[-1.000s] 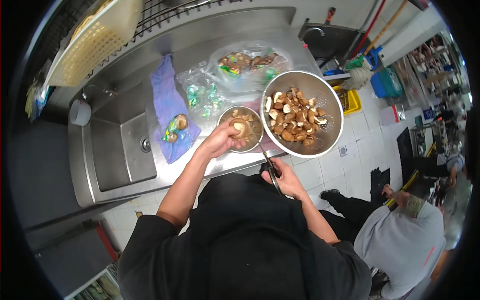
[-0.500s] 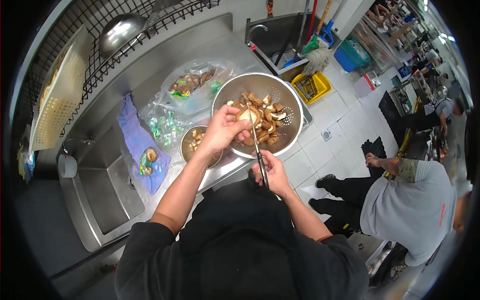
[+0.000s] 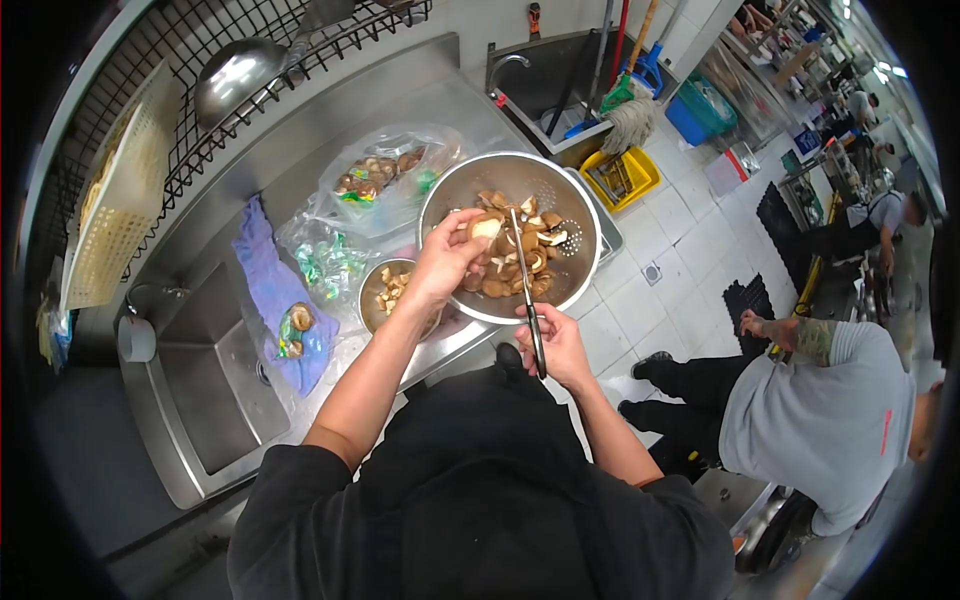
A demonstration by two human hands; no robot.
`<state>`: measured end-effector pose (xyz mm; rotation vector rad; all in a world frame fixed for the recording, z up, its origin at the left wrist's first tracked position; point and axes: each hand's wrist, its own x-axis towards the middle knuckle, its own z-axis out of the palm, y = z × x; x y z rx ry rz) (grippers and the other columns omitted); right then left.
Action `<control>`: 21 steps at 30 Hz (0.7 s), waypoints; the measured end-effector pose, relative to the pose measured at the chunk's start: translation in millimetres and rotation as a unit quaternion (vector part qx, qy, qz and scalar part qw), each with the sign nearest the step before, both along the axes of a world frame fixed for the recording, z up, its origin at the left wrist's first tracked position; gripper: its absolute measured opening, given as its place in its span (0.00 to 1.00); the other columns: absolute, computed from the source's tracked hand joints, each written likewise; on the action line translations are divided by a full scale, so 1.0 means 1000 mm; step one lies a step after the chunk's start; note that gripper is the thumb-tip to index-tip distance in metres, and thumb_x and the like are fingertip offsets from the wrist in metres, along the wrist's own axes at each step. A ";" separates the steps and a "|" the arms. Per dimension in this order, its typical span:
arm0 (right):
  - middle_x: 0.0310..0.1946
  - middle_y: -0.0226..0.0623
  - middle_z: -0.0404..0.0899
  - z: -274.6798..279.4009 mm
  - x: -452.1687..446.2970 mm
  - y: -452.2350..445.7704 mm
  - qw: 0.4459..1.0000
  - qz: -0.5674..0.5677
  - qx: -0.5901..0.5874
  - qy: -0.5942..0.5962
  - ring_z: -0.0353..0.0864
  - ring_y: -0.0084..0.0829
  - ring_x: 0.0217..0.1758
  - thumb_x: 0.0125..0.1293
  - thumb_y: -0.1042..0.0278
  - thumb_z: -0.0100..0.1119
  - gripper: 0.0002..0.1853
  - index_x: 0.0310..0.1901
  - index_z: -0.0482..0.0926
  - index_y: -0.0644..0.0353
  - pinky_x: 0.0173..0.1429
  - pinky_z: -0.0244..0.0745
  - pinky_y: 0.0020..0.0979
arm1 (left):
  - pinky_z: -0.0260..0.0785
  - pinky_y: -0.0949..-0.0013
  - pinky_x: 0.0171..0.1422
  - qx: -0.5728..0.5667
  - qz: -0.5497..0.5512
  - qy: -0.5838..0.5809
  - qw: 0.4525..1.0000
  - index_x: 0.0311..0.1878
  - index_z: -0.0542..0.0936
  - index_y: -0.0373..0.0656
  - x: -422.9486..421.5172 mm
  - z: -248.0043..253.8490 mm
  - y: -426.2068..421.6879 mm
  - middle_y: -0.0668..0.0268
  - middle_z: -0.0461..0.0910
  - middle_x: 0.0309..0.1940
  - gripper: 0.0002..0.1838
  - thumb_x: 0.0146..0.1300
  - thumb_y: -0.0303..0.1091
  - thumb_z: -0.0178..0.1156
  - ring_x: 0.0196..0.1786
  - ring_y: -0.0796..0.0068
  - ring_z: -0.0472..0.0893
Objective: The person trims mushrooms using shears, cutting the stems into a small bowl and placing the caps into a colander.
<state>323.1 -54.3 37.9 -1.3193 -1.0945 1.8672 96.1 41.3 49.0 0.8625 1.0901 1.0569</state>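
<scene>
Over the large perforated steel colander (image 3: 583,265), my left hand (image 3: 446,258) pinches a mushroom piece (image 3: 485,229) with a pale cut face. Long scissors (image 3: 538,345) are in my right hand (image 3: 556,347), near the colander's front rim, their blades reaching over the mushrooms. Cut brown mushrooms (image 3: 540,262) lie inside the colander. Partly behind my left forearm, a smaller steel bowl (image 3: 368,302) holds small pale pieces (image 3: 393,288).
Clear plastic bags (image 3: 345,215), one with mushrooms, lie behind the bowl. A purple cloth (image 3: 262,270) with a bagged mushroom lies beside the sink (image 3: 215,380). Another person in a grey shirt (image 3: 810,400) stands at the right. A yellow bucket (image 3: 640,170) stands on the floor.
From the small bowl, both hands have moved over to the colander, and the view has turned. The mushroom in my left hand now shows a cut face and looks smaller.
</scene>
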 end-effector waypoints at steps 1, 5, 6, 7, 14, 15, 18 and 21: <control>0.35 0.35 0.83 -0.003 -0.001 0.000 1.000 0.004 0.001 0.000 0.82 0.22 0.27 0.67 0.59 0.75 0.32 0.64 0.71 0.69 0.28 0.76 0.26 | 0.75 0.75 0.41 0.001 0.004 0.000 1.000 0.64 0.72 0.40 -0.003 0.001 -0.002 0.64 0.84 0.40 0.21 0.71 0.26 0.66 0.40 0.82 0.82; 0.32 0.22 0.74 -0.007 -0.002 -0.001 0.989 0.061 0.121 -0.058 0.71 0.13 0.31 0.68 0.55 0.73 0.31 0.64 0.72 0.64 0.34 0.70 0.21 | 0.75 0.74 0.42 -0.021 0.001 0.011 1.000 0.60 0.75 0.38 -0.011 0.003 -0.011 0.63 0.84 0.42 0.21 0.67 0.26 0.70 0.42 0.80 0.82; 0.40 0.31 0.79 -0.006 -0.002 0.000 0.988 0.077 0.110 -0.079 0.76 0.19 0.41 0.67 0.56 0.74 0.34 0.67 0.70 0.67 0.45 0.73 0.26 | 0.75 0.74 0.42 -0.033 -0.008 0.036 0.999 0.59 0.75 0.36 -0.012 0.003 -0.013 0.63 0.84 0.42 0.21 0.66 0.26 0.72 0.41 0.79 0.82; 0.48 0.39 0.83 -0.005 -0.003 0.000 0.986 0.093 0.099 -0.100 0.82 0.25 0.51 0.66 0.58 0.75 0.38 0.69 0.68 0.70 0.56 0.77 0.31 | 0.75 0.74 0.42 -0.033 -0.006 0.034 0.999 0.59 0.75 0.36 -0.014 0.002 -0.014 0.63 0.84 0.42 0.21 0.66 0.26 0.72 0.41 0.79 0.82; 0.36 0.37 0.85 -0.006 -0.018 -0.009 0.997 0.047 0.045 -0.052 0.82 0.22 0.30 0.67 0.61 0.75 0.31 0.64 0.73 0.68 0.31 0.77 0.27 | 0.76 0.74 0.37 -0.027 -0.049 0.034 0.998 0.54 0.76 0.33 -0.024 -0.008 -0.003 0.62 0.85 0.38 0.21 0.63 0.29 0.75 0.35 0.78 0.83; 0.29 0.35 0.81 -0.007 -0.021 -0.011 0.998 0.001 0.027 -0.051 0.79 0.23 0.22 0.68 0.61 0.73 0.26 0.60 0.75 0.66 0.23 0.71 0.27 | 0.77 0.73 0.33 -0.027 -0.047 0.042 0.998 0.54 0.76 0.33 -0.023 -0.008 -0.003 0.61 0.85 0.37 0.22 0.62 0.30 0.75 0.32 0.78 0.83; 0.22 0.33 0.78 -0.011 -0.027 -0.014 0.997 -0.052 0.014 -0.060 0.76 0.24 0.14 0.72 0.59 0.69 0.20 0.55 0.77 0.64 0.14 0.67 0.28 | 0.79 0.71 0.36 0.004 -0.025 0.081 0.996 0.65 0.74 0.30 -0.019 -0.031 -0.002 0.54 0.86 0.47 0.28 0.67 0.34 0.71 0.35 0.74 0.85; 0.20 0.33 0.76 -0.019 -0.031 -0.012 0.994 -0.078 0.024 -0.066 0.77 0.25 0.14 0.75 0.54 0.64 0.20 0.52 0.77 0.65 0.14 0.70 0.28 | 0.80 0.69 0.41 0.025 -0.035 0.171 0.984 0.68 0.74 0.32 -0.031 -0.034 -0.014 0.58 0.87 0.49 0.27 0.72 0.38 0.66 0.36 0.74 0.86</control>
